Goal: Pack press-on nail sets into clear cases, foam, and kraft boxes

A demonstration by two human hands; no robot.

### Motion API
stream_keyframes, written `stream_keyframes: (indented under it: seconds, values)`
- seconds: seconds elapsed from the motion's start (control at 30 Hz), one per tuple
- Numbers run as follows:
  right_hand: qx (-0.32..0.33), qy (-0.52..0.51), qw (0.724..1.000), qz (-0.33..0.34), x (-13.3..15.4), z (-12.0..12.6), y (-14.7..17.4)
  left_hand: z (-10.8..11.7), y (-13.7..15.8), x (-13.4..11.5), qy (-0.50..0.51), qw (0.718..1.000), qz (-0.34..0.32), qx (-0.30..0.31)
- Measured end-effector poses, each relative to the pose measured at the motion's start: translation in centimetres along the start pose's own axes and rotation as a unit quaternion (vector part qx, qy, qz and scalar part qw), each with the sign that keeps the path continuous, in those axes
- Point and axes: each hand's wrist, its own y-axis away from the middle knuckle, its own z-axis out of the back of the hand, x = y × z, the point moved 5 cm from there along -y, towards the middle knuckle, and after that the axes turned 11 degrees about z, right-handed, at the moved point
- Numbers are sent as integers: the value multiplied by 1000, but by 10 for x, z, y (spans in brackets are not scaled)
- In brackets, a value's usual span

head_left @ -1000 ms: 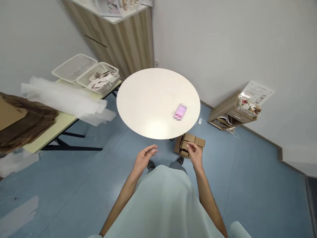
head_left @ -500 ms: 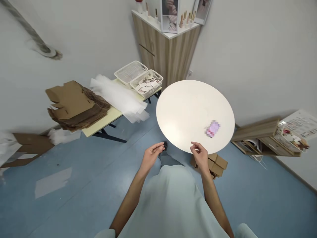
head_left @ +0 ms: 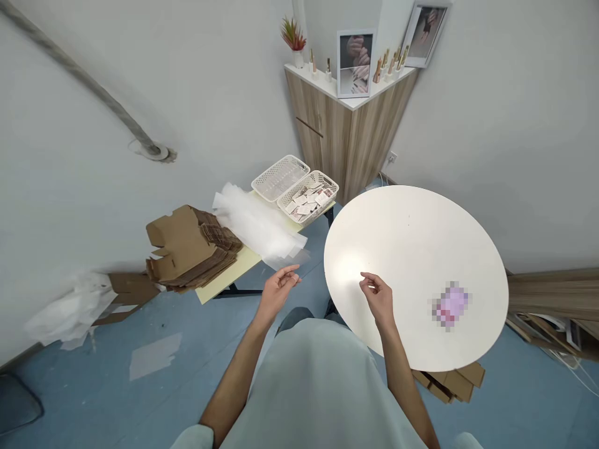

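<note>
My left hand (head_left: 277,292) is in mid-air before my body, left of the round table. Its index finger is stretched out, the others are loosely bent, and nothing shows in it. Over the near left part of the white round table (head_left: 412,243) hangs my right hand (head_left: 379,299), index finger extended and thumb curved in, also holding nothing visible. A blurred-out pink and purple object (head_left: 450,304) lies on the tabletop to the right of that hand. Beyond my left hand, white translucent sheets (head_left: 257,221) overhang the edge of a pale yellow table (head_left: 229,274).
A stack of brown flat cartons (head_left: 187,246) rests on the yellow table, beside two white baskets (head_left: 307,196), one filled with small cards. A wooden corner cabinet (head_left: 337,131) stands behind. Folded cardboard boxes (head_left: 452,381) sit under the round table's near edge.
The view has shifted left and up, and the tables appear larger and closer. My right hand now overlaps the round tabletop. Both hands keep nearly the same pose.
</note>
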Motion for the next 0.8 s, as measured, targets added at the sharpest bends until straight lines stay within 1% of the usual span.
stream_keyframes:
  seconds: [0.17,0.3,0.43,0.6,0.67,0.73,0.77,0.8]
  values:
    - [7,2,1000,-13,8,-25,-30,13,-54,-14,16,1000,11,18]
    - [-15,19,999,-25,15,-42,-45,26,-106,-27,5,999,15,38]
    - [-65,40,997,-33,33,-59,-56,38,-172,-42,4,997,2,74]
    - [-124,57,990,-40,61,-89,-59,46,-266,-55,1,994,-4,113]
    - [-143,61,987,-47,68,-103,-57,45,-304,-59,-39,993,-20,112]
    - [-168,64,982,-55,72,-117,-53,41,-339,-64,-135,984,-57,101]
    - [-182,66,979,-58,73,-122,-50,37,-354,-66,-199,972,-83,98]
    - [-196,68,976,-61,74,-128,-47,33,-367,-67,-267,952,-111,97]
